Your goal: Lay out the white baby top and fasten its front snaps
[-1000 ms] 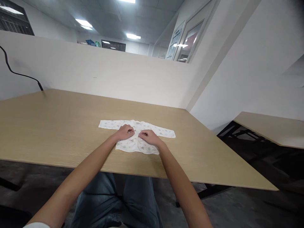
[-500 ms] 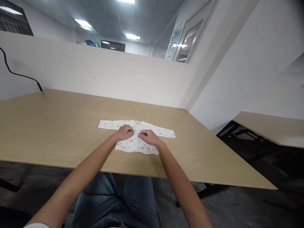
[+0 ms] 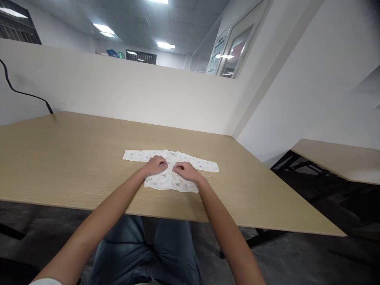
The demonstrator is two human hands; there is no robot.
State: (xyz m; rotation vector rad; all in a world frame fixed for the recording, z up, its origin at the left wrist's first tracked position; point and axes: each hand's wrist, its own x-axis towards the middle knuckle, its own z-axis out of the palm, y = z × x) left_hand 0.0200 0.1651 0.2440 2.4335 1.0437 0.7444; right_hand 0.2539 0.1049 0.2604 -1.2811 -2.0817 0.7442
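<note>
A small white long-sleeved baby shirt with a scattered pastel print lies flat on the wooden table. Its sleeves spread out to both sides, and the neckline with a small dark label faces away from me. My left hand rests on the left of the shirt's front, fingers curled in a pinch on the cloth. Across a narrow gap, my right hand is curled the same way on the right of the front. The fingertips are partly hidden, and the cloth between the hands is slightly creased.
A white partition rises behind the table, and a white wall stands to the right. A black cable hangs down at the back left. Another wooden table stands at the far right. My legs are below the front edge.
</note>
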